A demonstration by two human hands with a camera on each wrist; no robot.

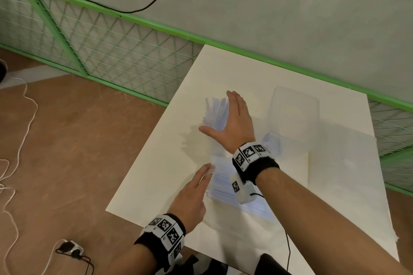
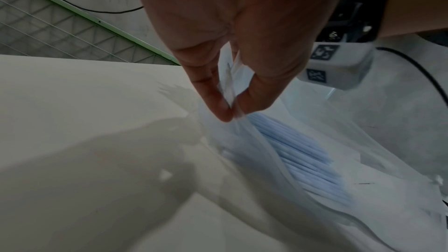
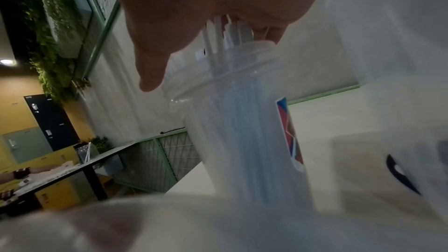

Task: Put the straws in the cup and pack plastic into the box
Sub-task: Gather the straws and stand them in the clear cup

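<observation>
at frame centre, pale blue thin plastic straws [image 1: 216,112] stand in a clear plastic cup [image 3: 242,122]; flat right hand [image 1: 232,123] presses them; left hand [image 1: 192,198] pinches a clear plastic bag [image 2: 278,160].

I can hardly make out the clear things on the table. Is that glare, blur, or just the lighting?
Head view: the white table is brightly lit, so the clear plastic box washes out. Left wrist view: dim, with motion blur over the pale blue straws in their clear plastic bag. Right wrist view: dark and soft, the clear plastic cup smeared.
</observation>
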